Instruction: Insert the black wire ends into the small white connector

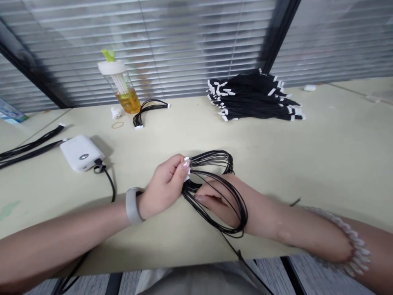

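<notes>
My left hand (pixel 167 180) pinches the white connectors (pixel 187 170) of a black wire harness (pixel 241 205) between thumb and fingers. From there the thin wires bend out to the right in two wide loops. My right hand (pixel 219 200) reaches through the front loop, its fingers curled shut around wires close to the connectors. Some strands pass over the back of that hand. What lies inside its fingers is partly hidden.
Behind is a heap of black harnesses (pixel 254 96) with white ends. A drink bottle (pixel 123 86) and a short harness (pixel 144 110) stand back left. Farther left are a white power bank (pixel 81 153) with a cable and more harnesses (pixel 33 143). Window blinds (pixel 184 45) border the table.
</notes>
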`<state>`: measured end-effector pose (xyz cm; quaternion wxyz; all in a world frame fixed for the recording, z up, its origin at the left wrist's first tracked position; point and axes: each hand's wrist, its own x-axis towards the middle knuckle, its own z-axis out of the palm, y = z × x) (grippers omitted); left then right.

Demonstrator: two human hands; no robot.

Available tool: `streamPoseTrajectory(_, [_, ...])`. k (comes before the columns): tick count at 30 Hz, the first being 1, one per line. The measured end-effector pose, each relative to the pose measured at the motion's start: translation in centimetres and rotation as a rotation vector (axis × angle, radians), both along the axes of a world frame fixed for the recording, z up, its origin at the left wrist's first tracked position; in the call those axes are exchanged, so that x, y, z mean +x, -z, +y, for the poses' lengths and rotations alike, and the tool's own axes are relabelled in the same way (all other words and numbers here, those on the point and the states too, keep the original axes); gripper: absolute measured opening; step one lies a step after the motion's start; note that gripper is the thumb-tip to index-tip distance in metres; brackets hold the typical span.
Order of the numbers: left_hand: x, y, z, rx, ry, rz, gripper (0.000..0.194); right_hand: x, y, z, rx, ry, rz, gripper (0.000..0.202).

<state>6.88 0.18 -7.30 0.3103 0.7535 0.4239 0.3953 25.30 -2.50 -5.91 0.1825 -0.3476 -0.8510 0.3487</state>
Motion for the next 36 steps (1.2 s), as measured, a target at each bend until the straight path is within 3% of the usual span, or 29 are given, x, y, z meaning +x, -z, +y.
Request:
streamPoseTrajectory(10, [-0.06,0.11,0.15,-0.036,0.033,0.043,0.035,0.02,-0.34,0.08,0.055,0.03,-0.041,0.022])
streamPoseTrajectory(15, [-0.01,0.14,0.26,-0.063,0.045,0.05,0.034,0.26,-0.39,0.14,0.159,0.023,-0.039,0.026])
streamPoseTrajectory(21, [0.03,0.19,0.27,-0.076,0.058,0.045,0.033,0.25,0.01,0.15,0.169,0.04,-0.053,0.028])
streamPoseTrajectory(36, [-0.03,0.28,0.33,-0.086,0.055,0.053,0.034,-0.25,0.01,0.11,0.236,0.074,-0.242,0.027])
